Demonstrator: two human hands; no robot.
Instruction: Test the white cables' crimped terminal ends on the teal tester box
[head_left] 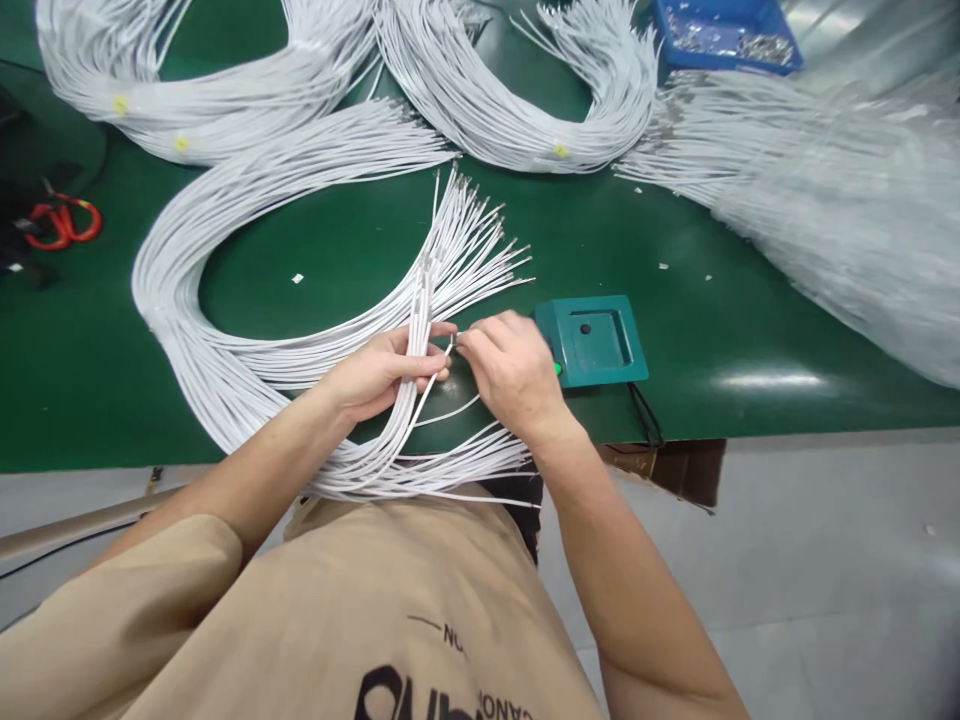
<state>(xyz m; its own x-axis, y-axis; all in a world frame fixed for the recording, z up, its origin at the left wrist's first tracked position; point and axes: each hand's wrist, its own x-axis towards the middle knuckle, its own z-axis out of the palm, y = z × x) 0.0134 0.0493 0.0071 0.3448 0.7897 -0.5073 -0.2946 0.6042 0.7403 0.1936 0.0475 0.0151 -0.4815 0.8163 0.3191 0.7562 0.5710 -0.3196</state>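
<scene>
Left hand (382, 374) clasping thin round white cables (407, 405) near smooth green tabletop (585, 230) front edge; right hand (514, 368) pinching at one small grey tip (453, 340), seemingly working it, next needing steadiness

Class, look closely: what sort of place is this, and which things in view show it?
Probably a factory or workshop bench for cable work: bundles of white cables lie across a green worktop, with a blue tray of small metallic pieces at the far edge.
</scene>
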